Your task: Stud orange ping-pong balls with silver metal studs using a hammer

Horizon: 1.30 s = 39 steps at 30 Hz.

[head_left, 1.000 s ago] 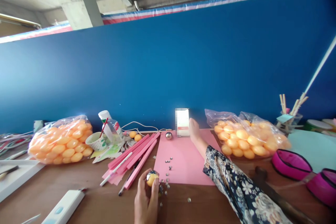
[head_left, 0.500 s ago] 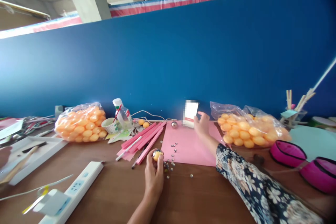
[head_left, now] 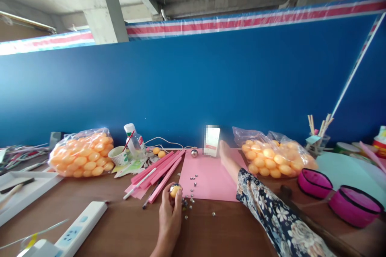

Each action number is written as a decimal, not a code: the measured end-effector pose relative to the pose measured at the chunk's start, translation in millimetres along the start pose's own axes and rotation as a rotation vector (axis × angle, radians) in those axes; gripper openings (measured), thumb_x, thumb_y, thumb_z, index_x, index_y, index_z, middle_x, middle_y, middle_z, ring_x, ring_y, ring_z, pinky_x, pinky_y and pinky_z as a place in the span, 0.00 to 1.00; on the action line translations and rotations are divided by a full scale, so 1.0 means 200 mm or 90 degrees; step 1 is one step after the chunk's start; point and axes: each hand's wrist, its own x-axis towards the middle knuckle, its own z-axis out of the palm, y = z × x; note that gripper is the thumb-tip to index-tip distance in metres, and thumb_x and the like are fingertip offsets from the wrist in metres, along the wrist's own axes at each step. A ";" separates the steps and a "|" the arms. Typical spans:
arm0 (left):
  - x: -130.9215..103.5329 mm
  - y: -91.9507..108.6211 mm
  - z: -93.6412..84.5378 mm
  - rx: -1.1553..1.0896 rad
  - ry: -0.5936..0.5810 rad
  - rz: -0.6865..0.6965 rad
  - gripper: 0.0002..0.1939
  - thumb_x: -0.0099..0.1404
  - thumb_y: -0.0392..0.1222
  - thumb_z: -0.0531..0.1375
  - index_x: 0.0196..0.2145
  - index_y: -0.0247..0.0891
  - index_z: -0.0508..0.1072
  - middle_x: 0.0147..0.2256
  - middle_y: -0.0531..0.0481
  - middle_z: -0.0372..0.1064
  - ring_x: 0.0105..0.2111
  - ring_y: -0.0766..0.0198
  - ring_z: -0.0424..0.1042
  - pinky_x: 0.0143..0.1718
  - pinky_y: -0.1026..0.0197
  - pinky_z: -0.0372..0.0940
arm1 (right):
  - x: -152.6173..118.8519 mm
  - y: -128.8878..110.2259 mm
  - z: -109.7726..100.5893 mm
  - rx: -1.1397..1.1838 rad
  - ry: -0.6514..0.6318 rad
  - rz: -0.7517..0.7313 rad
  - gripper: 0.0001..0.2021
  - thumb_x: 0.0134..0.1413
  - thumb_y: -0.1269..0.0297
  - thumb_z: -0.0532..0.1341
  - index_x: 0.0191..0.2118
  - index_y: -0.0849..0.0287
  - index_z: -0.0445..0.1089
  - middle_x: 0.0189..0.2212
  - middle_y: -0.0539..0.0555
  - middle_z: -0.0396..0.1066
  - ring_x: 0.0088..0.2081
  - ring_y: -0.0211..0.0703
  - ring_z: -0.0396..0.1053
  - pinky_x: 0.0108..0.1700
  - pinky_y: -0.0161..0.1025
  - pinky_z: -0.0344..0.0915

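In my left hand (head_left: 170,211) is a small ball (head_left: 175,190), part orange and part shiny silver, gripped between thumb and fingers. My right hand (head_left: 223,149) reaches to the back of the pink sheet (head_left: 211,178), beside a bright upright phone-like object (head_left: 212,140) that is partly pixelated. The fingers of that hand are mostly hidden. A silver ball (head_left: 194,153) rests at the sheet's back left. Several small shiny beads (head_left: 195,184) lie on the sheet and on the wood in front of it.
Pink strips (head_left: 164,170), a cup (head_left: 118,155) and a bottle (head_left: 134,142) stand left of centre. Bags of orange balls (head_left: 81,154) (head_left: 271,158) flank the sheet. A power strip (head_left: 80,229) is front left; magenta bands (head_left: 315,182) lie right.
The view has tilted up and shifted right, so the table items appear lower and further left. My right hand's fingers now show less beside the bright object. My left hand still holds the ball.
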 end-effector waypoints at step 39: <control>0.02 -0.06 -0.01 -0.180 0.051 -0.040 0.18 0.59 0.51 0.52 0.41 0.36 0.64 0.36 0.43 0.72 0.36 0.58 0.73 0.38 0.55 0.66 | -0.65 -0.27 -0.06 -0.257 -0.468 -0.223 0.30 0.35 0.49 0.65 0.48 0.56 0.66 0.48 0.59 0.65 0.51 0.54 0.59 0.53 0.48 0.55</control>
